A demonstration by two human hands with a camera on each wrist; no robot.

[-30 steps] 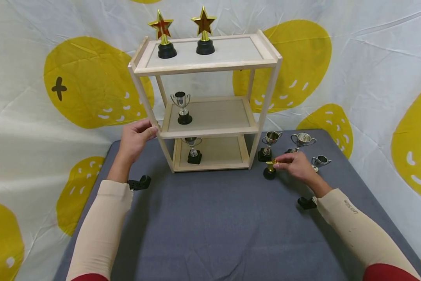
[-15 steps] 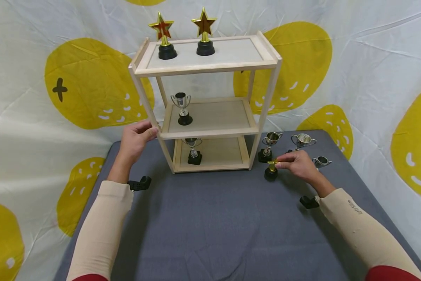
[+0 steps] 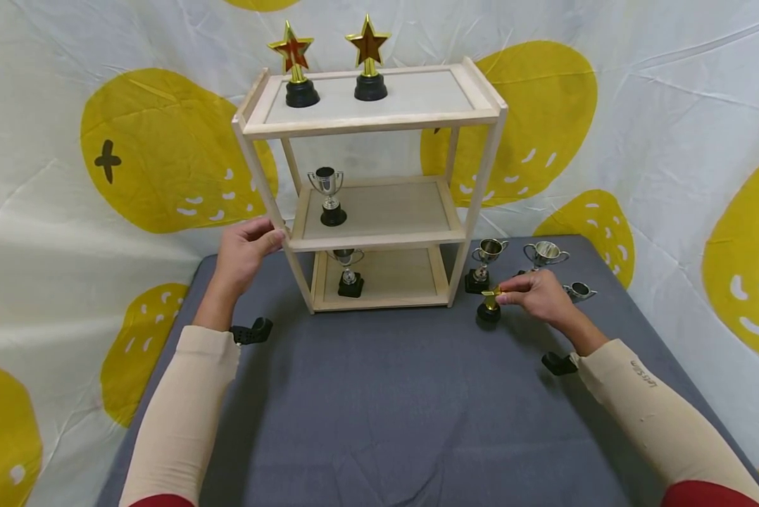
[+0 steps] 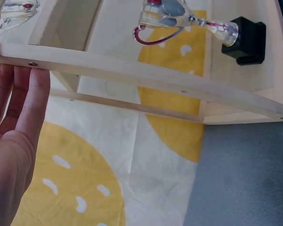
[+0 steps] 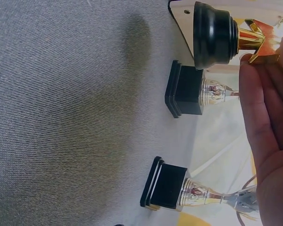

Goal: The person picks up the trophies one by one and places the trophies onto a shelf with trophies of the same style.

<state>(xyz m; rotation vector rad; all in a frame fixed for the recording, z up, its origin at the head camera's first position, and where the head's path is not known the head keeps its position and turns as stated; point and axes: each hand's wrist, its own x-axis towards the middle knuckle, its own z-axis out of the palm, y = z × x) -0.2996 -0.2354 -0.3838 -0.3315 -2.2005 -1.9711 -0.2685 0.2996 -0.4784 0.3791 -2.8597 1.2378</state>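
Note:
My left hand (image 3: 239, 259) pinches the front left post of a pale wooden three-tier shelf (image 3: 376, 243), level with its middle tier. In the left wrist view, thumb and fingers lie on either side of that post (image 4: 118, 69). My right hand (image 3: 536, 299) holds a small gold star trophy (image 3: 488, 313) by its star, right of the shelf. The right wrist view shows its round black base (image 5: 211, 36) raised just off the cloth, with a shadow beneath. Fingers hide much of the star. A silver cup trophy (image 3: 478, 280) stands just behind it.
Two star trophies stand on the top tier, one a red-faced star (image 3: 300, 91). Silver cups occupy the middle tier (image 3: 333, 213) and bottom tier (image 3: 350, 283), both at left. More silver cups (image 3: 546, 252) stand right on the grey cloth (image 3: 379, 408), one partly behind my right hand.
My right hand and the star trophy have shifted very slightly to the right. My left hand keeps its grip on the post.

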